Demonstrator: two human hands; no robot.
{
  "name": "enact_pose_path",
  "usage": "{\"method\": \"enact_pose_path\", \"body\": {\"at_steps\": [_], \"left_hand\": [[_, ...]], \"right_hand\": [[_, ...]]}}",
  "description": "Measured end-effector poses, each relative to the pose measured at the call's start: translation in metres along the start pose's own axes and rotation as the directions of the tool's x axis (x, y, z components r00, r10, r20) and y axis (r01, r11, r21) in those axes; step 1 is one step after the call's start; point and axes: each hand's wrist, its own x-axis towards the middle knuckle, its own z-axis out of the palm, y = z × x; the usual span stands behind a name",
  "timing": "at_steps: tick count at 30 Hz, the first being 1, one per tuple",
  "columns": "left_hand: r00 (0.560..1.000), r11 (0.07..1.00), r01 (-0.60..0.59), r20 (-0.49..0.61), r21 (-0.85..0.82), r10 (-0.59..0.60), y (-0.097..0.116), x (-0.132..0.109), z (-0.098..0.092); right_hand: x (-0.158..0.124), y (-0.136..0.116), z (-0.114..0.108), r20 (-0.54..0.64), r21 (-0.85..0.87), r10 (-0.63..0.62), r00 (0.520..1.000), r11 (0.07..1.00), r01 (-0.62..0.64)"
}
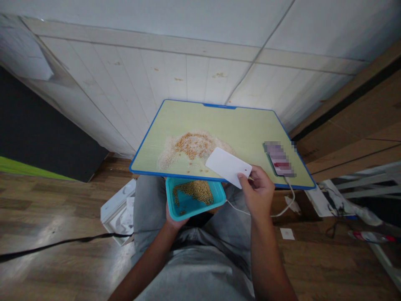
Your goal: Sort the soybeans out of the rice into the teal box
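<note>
My left hand point(176, 219) grips a turquoise plastic tray point(170, 196) from below, at the near edge of the table. Round yellowish beans point(200, 191), which look like soybeans, lie inside it, mostly towards the back and right. In my right hand point(258, 188) is a flat white plastic scraper point(228, 165) with a small hole near the held end. Its far end hangs over or rests on the tabletop; I cannot tell which. Beside it, on the pale green table point(244, 125), spreads a heap of white rice-like grains point(169, 152) mixed with more beans point(191, 144).
A phone point(278, 159) with a white cable point(293, 196) lies on the table's right side. Cardboard boxes point(354, 125) stand to the right. A white panelled wall point(169, 71) rises behind the table. On the floor at left is an open white box point(120, 207).
</note>
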Motion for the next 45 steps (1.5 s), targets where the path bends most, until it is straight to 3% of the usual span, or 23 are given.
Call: {"method": "enact_pose_path", "body": {"at_steps": [4, 11, 18, 22, 30, 35, 40, 45], "left_hand": [[1.000, 0.997, -0.029, 0.007, -0.069, 0.029, 0.000, 0.000, -0.002], [0.999, 0.991, -0.037, -0.015, -0.130, 0.035, -0.007, -0.001, -0.020], [0.991, 0.979, -0.009, -0.136, -0.205, -0.020, -0.007, -0.005, -0.054], [0.999, 0.960, -0.040, -0.001, -0.278, 0.041, -0.007, -0.004, -0.069], [0.977, 0.929, -0.002, 0.199, -0.370, 0.081, 0.006, -0.006, -0.072], [0.970, 0.924, -0.001, 0.223, -0.382, 0.093, 0.012, -0.009, -0.076], [0.967, 0.923, -0.022, 0.226, -0.383, 0.117, 0.016, -0.010, -0.069], [0.968, 0.942, -0.032, 0.224, -0.334, 0.113, 0.018, -0.011, -0.069]], "right_hand": [[-0.002, 0.001, 0.001, 0.013, 0.003, 0.007, 1.000, 1.000, -0.007], [-0.006, 0.000, 0.009, 0.089, -0.005, -0.010, 0.996, 1.000, 0.011], [-0.006, -0.005, 0.019, 0.140, -0.014, -0.030, 0.990, 0.999, 0.033], [-0.007, -0.005, 0.028, 0.178, -0.016, -0.032, 0.983, 0.999, 0.036], [-0.005, -0.011, 0.051, 0.239, 0.008, -0.066, 0.969, 0.998, 0.066], [0.000, -0.012, 0.065, 0.282, 0.038, -0.084, 0.956, 0.996, 0.077], [0.002, -0.011, 0.074, 0.307, 0.052, -0.095, 0.947, 0.995, 0.083], [0.005, -0.011, 0.074, 0.257, 0.053, -0.117, 0.959, 0.993, 0.107]]}}
